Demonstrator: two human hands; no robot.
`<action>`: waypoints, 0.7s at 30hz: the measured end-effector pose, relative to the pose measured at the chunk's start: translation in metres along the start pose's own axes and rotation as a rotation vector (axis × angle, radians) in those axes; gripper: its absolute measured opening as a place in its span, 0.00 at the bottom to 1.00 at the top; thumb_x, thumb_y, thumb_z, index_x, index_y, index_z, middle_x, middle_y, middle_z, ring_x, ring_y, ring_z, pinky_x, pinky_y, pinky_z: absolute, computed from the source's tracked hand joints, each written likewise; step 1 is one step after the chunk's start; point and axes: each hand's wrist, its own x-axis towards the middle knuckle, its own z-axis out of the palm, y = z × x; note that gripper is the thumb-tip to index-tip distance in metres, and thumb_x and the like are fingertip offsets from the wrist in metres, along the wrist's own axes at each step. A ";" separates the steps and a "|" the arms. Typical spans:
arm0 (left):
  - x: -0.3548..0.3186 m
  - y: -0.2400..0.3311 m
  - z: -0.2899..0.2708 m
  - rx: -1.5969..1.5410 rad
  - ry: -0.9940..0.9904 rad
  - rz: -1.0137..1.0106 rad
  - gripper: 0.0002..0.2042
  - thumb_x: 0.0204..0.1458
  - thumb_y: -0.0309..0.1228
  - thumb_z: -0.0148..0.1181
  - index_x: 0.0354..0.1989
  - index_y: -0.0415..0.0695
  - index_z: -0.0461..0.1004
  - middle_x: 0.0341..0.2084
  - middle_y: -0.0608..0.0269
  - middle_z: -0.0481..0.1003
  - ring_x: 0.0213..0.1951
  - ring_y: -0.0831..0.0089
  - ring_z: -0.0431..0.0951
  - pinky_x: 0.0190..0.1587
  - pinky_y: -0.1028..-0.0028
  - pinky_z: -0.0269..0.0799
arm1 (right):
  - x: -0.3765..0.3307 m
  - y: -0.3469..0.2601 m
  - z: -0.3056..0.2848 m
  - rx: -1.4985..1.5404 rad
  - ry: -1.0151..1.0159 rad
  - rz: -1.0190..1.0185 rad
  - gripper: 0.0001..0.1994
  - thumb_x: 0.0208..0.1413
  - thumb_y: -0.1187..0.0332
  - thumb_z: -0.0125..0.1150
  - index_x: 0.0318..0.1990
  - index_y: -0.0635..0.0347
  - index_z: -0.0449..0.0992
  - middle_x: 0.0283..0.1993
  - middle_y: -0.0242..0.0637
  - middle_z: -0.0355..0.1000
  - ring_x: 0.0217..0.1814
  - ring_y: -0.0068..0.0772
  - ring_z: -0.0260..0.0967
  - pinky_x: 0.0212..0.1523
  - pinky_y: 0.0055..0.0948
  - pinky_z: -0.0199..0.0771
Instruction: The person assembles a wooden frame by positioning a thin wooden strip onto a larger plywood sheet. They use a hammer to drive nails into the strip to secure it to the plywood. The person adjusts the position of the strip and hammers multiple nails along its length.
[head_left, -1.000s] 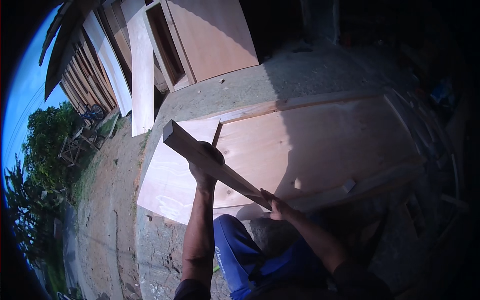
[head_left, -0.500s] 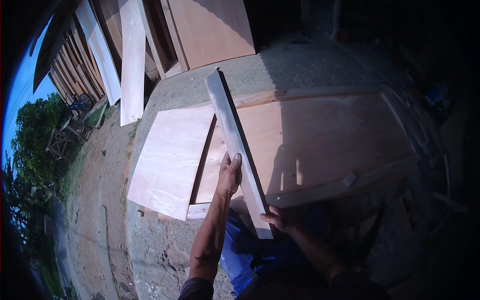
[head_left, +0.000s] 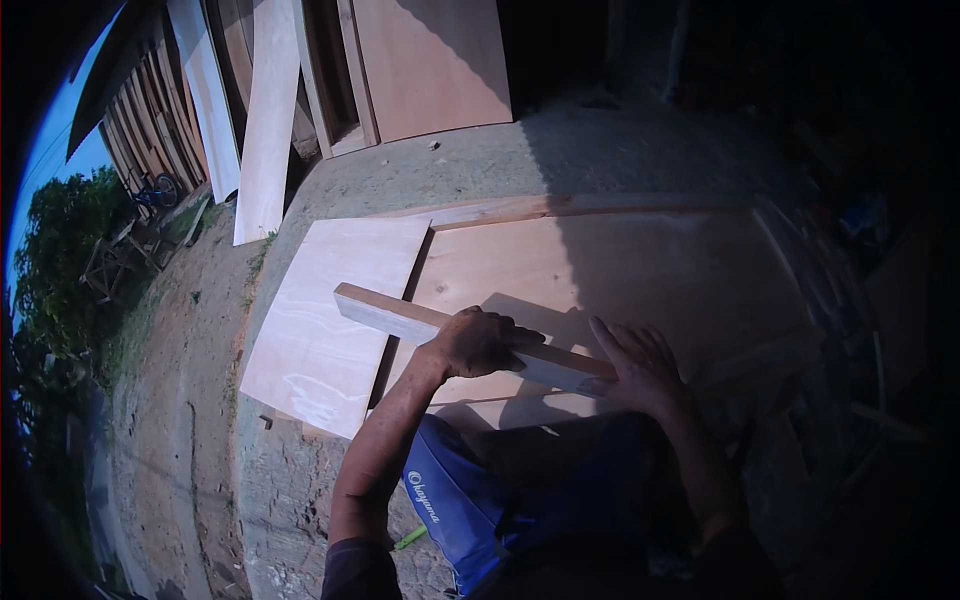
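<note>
A narrow wooden plank is held low over the panels, tilted down to the right. My left hand grips it from above near its middle, fingers closed around it. At the plank's right end, my right hand rests against it with thumb and fingers stretched out. Below lies a large framed plywood panel, partly in shadow. A smaller, pale plywood sheet lies across its left end.
Plywood boards and long planks lean upright at the back. A bicycle stands far left beside stacked timber. Rough concrete and a dirt strip run along the left. The right side is dark.
The plank has swung from nearly upright to almost level, turned to show its narrow edge. My left hand moved on top of it; my right hand's fingers have opened out at its end.
</note>
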 end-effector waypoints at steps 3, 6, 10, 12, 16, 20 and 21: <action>-0.003 -0.014 0.021 0.209 0.025 0.083 0.26 0.52 0.48 0.67 0.62 0.67 0.74 0.43 0.69 0.81 0.53 0.69 0.76 0.71 0.52 0.53 | -0.026 0.018 0.092 0.264 -0.081 -0.040 0.38 0.58 0.47 0.65 0.71 0.55 0.59 0.51 0.55 0.76 0.51 0.58 0.77 0.53 0.49 0.76; -0.013 -0.015 0.066 0.106 0.532 -0.161 0.27 0.55 0.41 0.64 0.66 0.56 0.70 0.54 0.58 0.75 0.54 0.58 0.72 0.70 0.51 0.54 | -0.026 -0.001 0.171 0.767 -0.097 0.103 0.33 0.60 0.51 0.63 0.68 0.57 0.63 0.51 0.55 0.76 0.55 0.55 0.76 0.54 0.44 0.75; -0.039 -0.062 0.178 -0.316 0.684 -0.679 0.27 0.57 0.37 0.61 0.66 0.49 0.68 0.61 0.51 0.70 0.62 0.48 0.66 0.68 0.50 0.58 | 0.025 -0.023 0.251 1.114 0.062 0.202 0.27 0.62 0.55 0.61 0.62 0.64 0.68 0.52 0.57 0.76 0.57 0.53 0.75 0.54 0.41 0.74; -0.064 -0.090 0.239 -0.332 0.362 -0.861 0.31 0.57 0.39 0.62 0.70 0.52 0.62 0.68 0.52 0.63 0.68 0.46 0.59 0.69 0.49 0.55 | 0.057 -0.034 0.287 1.074 0.056 0.361 0.29 0.63 0.49 0.59 0.59 0.68 0.71 0.53 0.59 0.75 0.58 0.56 0.74 0.55 0.43 0.74; -0.065 -0.108 0.289 -0.169 -0.055 -0.580 0.46 0.51 0.50 0.65 0.77 0.62 0.45 0.76 0.56 0.47 0.76 0.45 0.44 0.72 0.37 0.39 | 0.107 -0.029 0.321 0.837 0.064 0.504 0.32 0.61 0.43 0.58 0.60 0.63 0.71 0.55 0.55 0.75 0.58 0.53 0.73 0.57 0.44 0.73; -0.062 -0.122 0.320 -0.326 -0.162 -0.703 0.63 0.32 0.59 0.74 0.78 0.68 0.37 0.78 0.60 0.38 0.76 0.40 0.31 0.70 0.32 0.21 | 0.144 -0.048 0.334 0.813 0.058 0.564 0.36 0.59 0.38 0.56 0.61 0.62 0.71 0.56 0.56 0.74 0.60 0.56 0.72 0.58 0.46 0.71; -0.062 -0.119 0.322 -0.330 -0.193 -0.699 0.63 0.33 0.59 0.74 0.78 0.66 0.38 0.78 0.60 0.37 0.76 0.40 0.30 0.69 0.32 0.22 | 0.147 -0.051 0.332 0.827 0.048 0.595 0.37 0.58 0.37 0.56 0.61 0.62 0.71 0.56 0.56 0.74 0.61 0.56 0.71 0.59 0.47 0.71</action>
